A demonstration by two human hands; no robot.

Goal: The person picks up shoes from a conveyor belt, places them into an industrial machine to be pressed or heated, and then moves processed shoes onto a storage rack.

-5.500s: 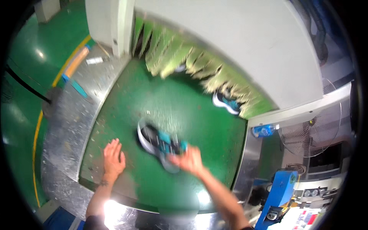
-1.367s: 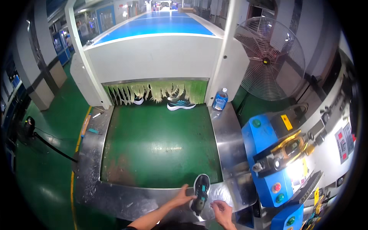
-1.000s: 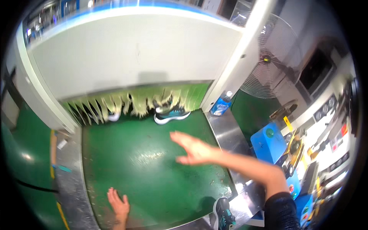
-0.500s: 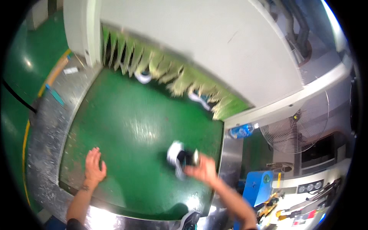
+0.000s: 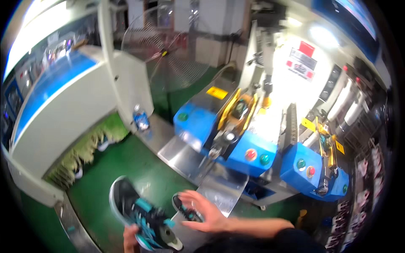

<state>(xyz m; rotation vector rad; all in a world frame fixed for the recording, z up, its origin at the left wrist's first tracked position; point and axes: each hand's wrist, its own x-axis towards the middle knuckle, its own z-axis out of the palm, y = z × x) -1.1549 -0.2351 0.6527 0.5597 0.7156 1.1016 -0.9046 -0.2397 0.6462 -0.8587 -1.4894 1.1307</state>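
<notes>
Two hands and two sneakers occupy the near side of a shop floor workstation. The left hand (image 5: 131,238) grips one black-and-teal sneaker (image 5: 145,215) by its side, thumb pressed against it (the other fingers are mostly hidden), the shoe tilted at near left. The right hand (image 5: 206,213), fingers extended and thumb apart, is over a second sneaker (image 5: 182,206) just to the right; whether they touch cannot be told. At far left, two pale shoe parts (image 5: 78,172) show beneath one green fringe (image 5: 86,147) on a white machine (image 5: 71,120), above a green surface (image 5: 158,166). One blue-labelled bottle (image 5: 141,119) stands to the fringe's right, one wire fan (image 5: 164,52) beyond it. Farther right, two blue-housed machines (image 5: 249,157) carry two red buttons and four green ones.
</notes>
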